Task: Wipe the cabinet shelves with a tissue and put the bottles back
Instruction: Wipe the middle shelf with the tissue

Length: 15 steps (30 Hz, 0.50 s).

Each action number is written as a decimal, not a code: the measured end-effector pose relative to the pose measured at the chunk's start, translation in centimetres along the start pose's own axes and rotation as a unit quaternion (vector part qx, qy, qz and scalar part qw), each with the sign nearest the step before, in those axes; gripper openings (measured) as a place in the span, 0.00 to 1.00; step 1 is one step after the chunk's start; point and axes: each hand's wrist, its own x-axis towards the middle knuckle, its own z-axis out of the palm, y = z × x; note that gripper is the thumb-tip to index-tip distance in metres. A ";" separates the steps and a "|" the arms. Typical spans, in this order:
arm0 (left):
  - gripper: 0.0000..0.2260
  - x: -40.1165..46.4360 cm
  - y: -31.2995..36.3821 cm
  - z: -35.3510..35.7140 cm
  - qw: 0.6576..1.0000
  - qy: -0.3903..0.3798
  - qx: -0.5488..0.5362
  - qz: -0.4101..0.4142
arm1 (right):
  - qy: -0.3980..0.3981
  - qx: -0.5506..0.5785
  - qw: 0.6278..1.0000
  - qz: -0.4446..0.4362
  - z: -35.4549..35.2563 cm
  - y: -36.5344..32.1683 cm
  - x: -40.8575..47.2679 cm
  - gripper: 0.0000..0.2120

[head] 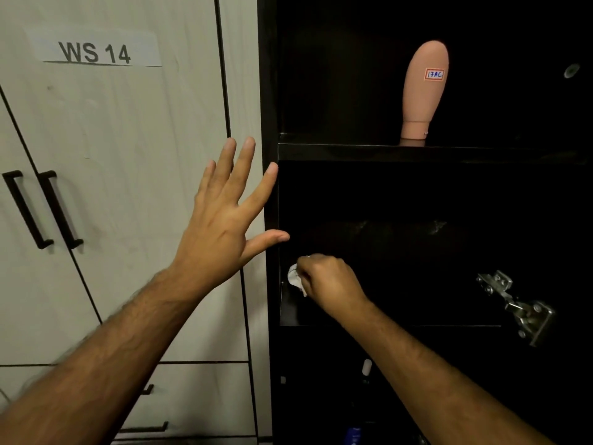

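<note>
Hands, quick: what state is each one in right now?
Left hand: open, fingers spread, holding nothing.
Right hand: closed on a crumpled white tissue.

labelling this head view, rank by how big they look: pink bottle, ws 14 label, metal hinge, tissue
Largest to smallest as they look in the head view:
1. WS 14 label
2. pink bottle
3. metal hinge, nearer the camera, so its rank against the bottle is unsure
4. tissue, mostly hidden inside the right hand

Left hand (224, 216) raised, fingers straight and spread, thumb out to the right, bare forearm from lower left, right hand (330, 282) lower, fingers curled, fist knuckles up, forearm from lower right
</note>
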 end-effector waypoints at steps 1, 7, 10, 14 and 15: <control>0.35 0.0 0.1 0.0 1.000 0.002 -0.003 -0.005 | -0.009 -0.006 1.000 0.004 0.0 0.3 -0.1 0.05; 0.34 0.2 0.9 0.3 0.998 0.033 -0.034 -0.028 | 0.199 0.080 0.974 0.073 -6.3 0.5 4.3 0.05; 0.34 1.1 1.3 0.2 0.997 0.043 -0.034 -0.050 | 0.296 0.133 0.938 0.123 -8.9 0.6 6.6 0.07; 0.34 2.2 2.0 0.0 0.995 0.061 -0.052 -0.060 | 0.329 0.181 0.910 0.175 -8.5 -0.2 7.0 0.09; 0.34 2.4 2.1 0.0 0.994 0.066 -0.057 -0.062 | 0.334 0.176 0.910 0.172 -8.4 -0.2 7.0 0.09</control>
